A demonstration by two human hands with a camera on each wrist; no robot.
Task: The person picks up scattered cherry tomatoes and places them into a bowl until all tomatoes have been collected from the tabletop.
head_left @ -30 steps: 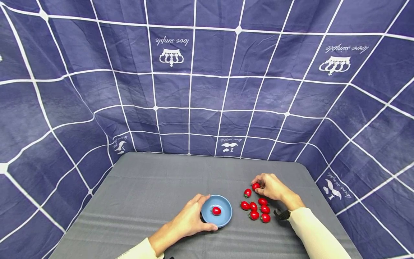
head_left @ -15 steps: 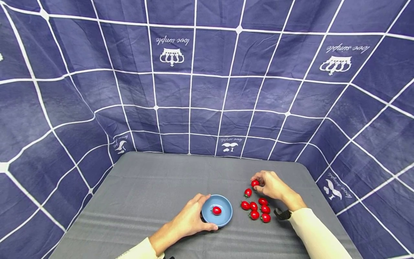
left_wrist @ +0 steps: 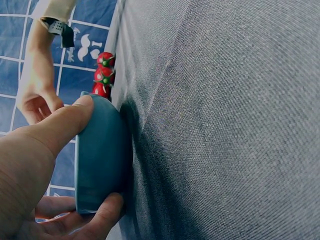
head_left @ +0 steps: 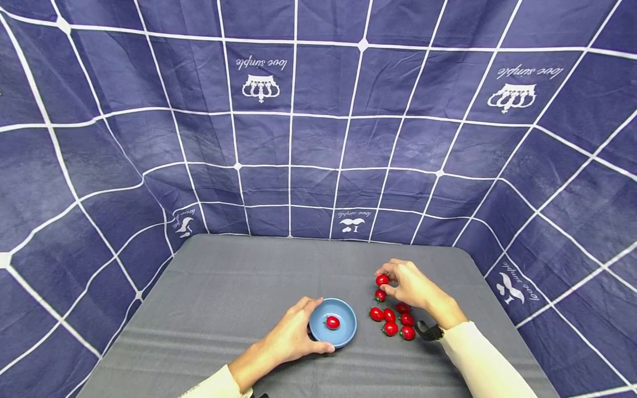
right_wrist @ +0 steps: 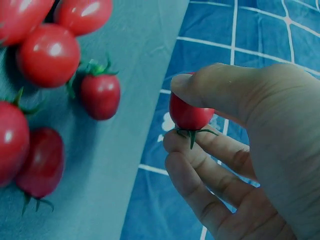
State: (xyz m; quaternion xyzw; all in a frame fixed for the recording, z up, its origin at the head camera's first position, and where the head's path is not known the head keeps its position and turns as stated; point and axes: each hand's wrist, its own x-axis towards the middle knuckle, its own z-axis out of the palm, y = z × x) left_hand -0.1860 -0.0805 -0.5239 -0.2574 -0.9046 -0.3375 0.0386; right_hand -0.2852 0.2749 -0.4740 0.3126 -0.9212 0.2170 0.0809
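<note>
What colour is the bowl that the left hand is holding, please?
Blue: the bowl shows best in the head view.

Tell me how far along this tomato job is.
Apparently done: one tomato lies in the blue bowl, which the left hand holds at its side. In hand: the right hand pinches another tomato, not yet over the bowl. Left, if all are meant for the bowl: seven loose tomatoes on the gray cloth, plus placing the pinched one.
</note>
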